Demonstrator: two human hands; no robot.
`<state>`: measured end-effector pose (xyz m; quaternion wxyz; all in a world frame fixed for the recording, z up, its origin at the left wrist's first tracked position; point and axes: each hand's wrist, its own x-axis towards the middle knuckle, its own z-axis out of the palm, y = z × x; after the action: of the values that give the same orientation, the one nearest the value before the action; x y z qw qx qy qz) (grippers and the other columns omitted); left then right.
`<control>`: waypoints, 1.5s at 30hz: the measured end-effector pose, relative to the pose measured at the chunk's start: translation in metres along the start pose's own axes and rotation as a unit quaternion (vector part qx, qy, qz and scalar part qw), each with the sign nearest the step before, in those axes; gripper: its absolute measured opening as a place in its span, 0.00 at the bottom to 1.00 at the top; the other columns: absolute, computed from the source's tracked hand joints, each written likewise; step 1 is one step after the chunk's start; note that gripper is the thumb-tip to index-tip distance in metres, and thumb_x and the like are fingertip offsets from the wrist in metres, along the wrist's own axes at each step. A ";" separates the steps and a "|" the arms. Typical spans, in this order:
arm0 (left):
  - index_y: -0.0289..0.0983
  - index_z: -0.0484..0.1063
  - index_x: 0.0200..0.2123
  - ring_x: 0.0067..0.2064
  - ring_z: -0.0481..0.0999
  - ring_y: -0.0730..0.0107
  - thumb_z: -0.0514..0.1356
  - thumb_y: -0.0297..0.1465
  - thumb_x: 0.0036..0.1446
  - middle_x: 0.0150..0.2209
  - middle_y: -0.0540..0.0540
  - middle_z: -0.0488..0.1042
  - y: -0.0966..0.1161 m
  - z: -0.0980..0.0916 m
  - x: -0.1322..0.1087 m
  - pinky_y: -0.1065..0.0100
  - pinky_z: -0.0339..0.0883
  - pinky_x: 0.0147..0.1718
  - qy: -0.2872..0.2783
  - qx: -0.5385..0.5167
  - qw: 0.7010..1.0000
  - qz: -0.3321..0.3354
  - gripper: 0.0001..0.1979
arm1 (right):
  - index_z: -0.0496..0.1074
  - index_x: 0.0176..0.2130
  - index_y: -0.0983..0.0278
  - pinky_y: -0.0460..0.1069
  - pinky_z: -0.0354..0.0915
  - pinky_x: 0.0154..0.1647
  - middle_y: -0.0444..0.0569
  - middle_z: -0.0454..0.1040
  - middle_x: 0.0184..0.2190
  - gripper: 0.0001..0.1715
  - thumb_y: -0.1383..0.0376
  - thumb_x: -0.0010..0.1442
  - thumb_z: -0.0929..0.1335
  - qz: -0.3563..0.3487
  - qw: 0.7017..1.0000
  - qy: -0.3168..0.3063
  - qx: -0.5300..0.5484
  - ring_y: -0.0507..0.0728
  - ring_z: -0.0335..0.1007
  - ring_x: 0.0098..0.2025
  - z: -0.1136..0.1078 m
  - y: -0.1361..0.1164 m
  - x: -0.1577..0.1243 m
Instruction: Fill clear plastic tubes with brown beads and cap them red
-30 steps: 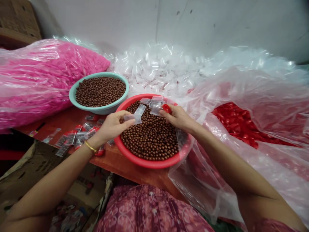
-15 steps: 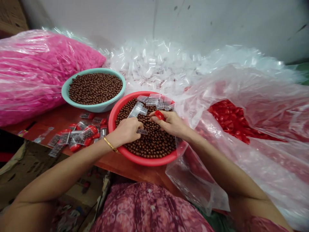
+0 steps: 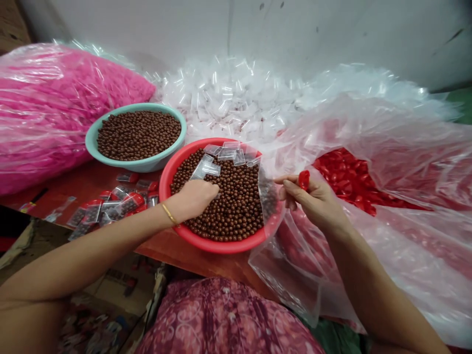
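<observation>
A red basin (image 3: 217, 247) holds many small brown balls (image 3: 236, 206), with several clear plastic containers (image 3: 229, 151) lying on top at its back. My left hand (image 3: 197, 197) is closed over the balls at the basin's left side; what its fingers grip is mostly hidden. Beyond the basin's right rim, my right hand (image 3: 313, 196) has a red cap (image 3: 304, 180) between its fingers, and its fingertips are at the edge of a clear plastic bag (image 3: 291, 275). Loose red caps (image 3: 342, 177) show in the bag's opening to the right.
A light blue basin (image 3: 164, 162) of brown balls stands at the back left, beside a large bag of pink pieces (image 3: 66, 108). Filled containers with red caps (image 3: 110, 206) lie left of the red basin. Clear containers (image 3: 236, 98) are heaped along the wall.
My right hand has moved right, from above the balls to beyond the basin's rim, with the red cap. My left hand has stayed over the balls. The view has shifted slightly.
</observation>
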<state>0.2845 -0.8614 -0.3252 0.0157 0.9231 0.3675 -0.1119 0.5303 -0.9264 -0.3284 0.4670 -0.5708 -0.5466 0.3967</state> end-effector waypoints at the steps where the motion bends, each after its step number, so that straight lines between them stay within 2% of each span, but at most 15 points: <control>1: 0.30 0.70 0.37 0.37 0.77 0.56 0.44 0.20 0.58 0.32 0.36 0.76 0.005 0.002 0.005 0.62 0.68 0.34 -0.003 0.002 1.000 0.017 0.15 | 0.73 0.34 0.65 0.45 0.55 0.17 0.42 0.66 0.18 0.25 0.45 0.49 0.70 0.004 1.000 0.002 0.003 0.48 0.57 0.17 -0.001 0.001 -0.002; 5: 0.31 0.70 0.36 0.40 0.76 0.55 0.48 0.20 0.56 0.34 0.37 0.76 0.016 0.018 0.029 0.60 0.68 0.37 0.020 -0.057 0.998 0.029 0.12 | 0.74 0.36 0.65 0.44 0.51 0.16 0.39 0.59 0.15 0.26 0.46 0.51 0.69 0.006 1.000 -0.003 0.001 0.47 0.54 0.17 0.000 0.006 -0.004; 8: 0.34 0.69 0.33 0.38 0.75 0.59 0.57 0.24 0.50 0.33 0.43 0.75 0.011 0.027 0.043 0.63 0.67 0.38 0.060 -0.230 0.971 -0.010 0.05 | 0.72 0.39 0.66 0.45 0.51 0.17 0.38 0.57 0.15 0.25 0.48 0.53 0.67 0.008 1.000 -0.016 -0.006 0.47 0.52 0.17 -0.001 0.007 -0.005; 10: 0.34 0.67 0.31 0.35 0.74 0.66 0.60 0.26 0.48 0.30 0.48 0.73 0.004 0.029 0.046 0.67 0.66 0.36 0.081 -0.410 0.908 -0.024 0.05 | 0.70 0.43 0.65 0.45 0.55 0.18 0.38 0.58 0.17 0.25 0.50 0.53 0.67 0.030 0.999 -0.018 0.008 0.48 0.54 0.18 -0.002 0.009 -0.005; 13: 0.35 0.63 0.31 0.35 0.73 0.74 0.62 0.26 0.46 0.31 0.51 0.72 -0.003 0.024 0.041 0.69 0.65 0.39 0.079 -0.649 0.757 -0.010 0.09 | 0.66 0.45 0.63 0.46 0.58 0.18 0.39 0.62 0.21 0.24 0.54 0.52 0.66 0.086 0.994 -0.024 0.067 0.49 0.57 0.18 0.000 0.013 -0.003; 15: 0.35 0.64 0.33 0.37 0.73 0.75 0.63 0.25 0.44 0.34 0.50 0.74 -0.003 0.020 0.033 0.69 0.66 0.43 0.068 -0.737 0.673 0.003 0.13 | 0.67 0.41 0.63 0.46 0.58 0.17 0.41 0.63 0.22 0.20 0.54 0.51 0.65 0.109 0.989 -0.030 0.093 0.49 0.57 0.18 0.004 0.016 -0.001; 19: 0.34 0.67 0.36 0.40 0.73 0.73 0.66 0.26 0.43 0.38 0.47 0.74 0.004 0.016 0.019 0.64 0.67 0.47 0.059 -0.812 0.581 0.020 0.16 | 0.70 0.30 0.63 0.47 0.61 0.25 0.44 0.67 0.25 0.14 0.55 0.51 0.65 0.054 0.998 -0.004 0.020 0.51 0.62 0.25 0.011 0.018 0.003; 21: 0.34 0.68 0.36 0.40 0.73 0.72 0.66 0.27 0.44 0.39 0.47 0.74 0.006 0.018 0.017 0.63 0.67 0.47 0.062 -0.817 0.573 0.025 0.15 | 0.73 0.30 0.62 0.48 0.62 0.31 0.46 0.68 0.28 0.12 0.56 0.51 0.66 -0.032 0.997 0.032 -0.060 0.52 0.63 0.30 0.012 0.015 0.006; 24: 0.33 0.69 0.36 0.40 0.71 0.74 0.65 0.26 0.46 0.39 0.47 0.73 0.007 0.021 0.019 0.65 0.65 0.48 0.086 -0.781 0.618 0.010 0.12 | 0.76 0.32 0.60 0.50 0.62 0.35 0.47 0.66 0.28 0.12 0.58 0.53 0.65 -0.138 0.974 0.081 -0.162 0.54 0.62 0.33 0.009 0.008 0.010; 26: 0.33 0.70 0.35 0.40 0.71 0.75 0.64 0.24 0.47 0.38 0.48 0.73 0.007 0.023 0.022 0.67 0.64 0.48 0.105 -0.759 0.642 -0.005 0.10 | 0.77 0.34 0.59 0.51 0.61 0.36 0.48 0.65 0.28 0.13 0.58 0.54 0.65 -0.171 0.961 0.099 -0.192 0.55 0.62 0.34 0.008 0.004 0.013; 28: 0.33 0.70 0.35 0.39 0.71 0.76 0.63 0.25 0.49 0.38 0.48 0.73 0.006 0.024 0.023 0.67 0.64 0.47 0.107 -0.760 0.640 -0.003 0.08 | 0.78 0.34 0.59 0.52 0.61 0.38 0.48 0.65 0.29 0.13 0.57 0.55 0.65 -0.180 0.958 0.106 -0.197 0.55 0.62 0.35 0.010 0.000 0.015; 32: 0.33 0.68 0.36 0.38 0.73 0.74 0.65 0.29 0.48 0.36 0.48 0.74 0.007 0.026 0.021 0.66 0.66 0.45 0.044 -0.811 0.582 0.023 0.12 | 0.77 0.33 0.61 0.49 0.61 0.34 0.45 0.65 0.26 0.17 0.52 0.54 0.67 -0.134 0.981 0.089 -0.112 0.52 0.61 0.31 0.023 -0.003 0.019; 36: 0.34 0.68 0.39 0.39 0.75 0.72 0.68 0.27 0.42 0.38 0.47 0.75 0.005 0.027 0.019 0.66 0.67 0.42 -0.001 -0.844 0.536 0.026 0.19 | 0.73 0.28 0.62 0.46 0.62 0.27 0.40 0.66 0.20 0.23 0.46 0.42 0.73 0.010 0.993 0.029 0.112 0.48 0.60 0.23 0.036 0.000 0.021; 40: 0.35 0.68 0.41 0.38 0.75 0.73 0.67 0.23 0.42 0.38 0.47 0.75 0.003 0.027 0.019 0.69 0.67 0.40 0.006 -0.844 0.536 0.032 0.20 | 0.72 0.26 0.64 0.42 0.66 0.31 0.42 0.73 0.25 0.25 0.52 0.30 0.79 0.090 0.962 0.029 0.257 0.48 0.69 0.29 0.046 0.000 0.022; 45: 0.33 0.69 0.39 0.36 0.74 0.74 0.68 0.26 0.42 0.37 0.47 0.74 0.005 0.026 0.019 0.71 0.67 0.35 -0.023 -0.820 0.567 0.076 0.18 | 0.69 0.23 0.64 0.39 0.58 0.16 0.37 0.68 0.16 0.23 0.56 0.32 0.79 0.074 0.944 0.070 0.315 0.44 0.59 0.16 0.062 0.000 0.029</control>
<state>0.2961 -0.8547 -0.3545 0.7829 0.5356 0.2291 0.2183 0.4726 -0.8916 -0.3421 0.6291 -0.4601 -0.3159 0.5410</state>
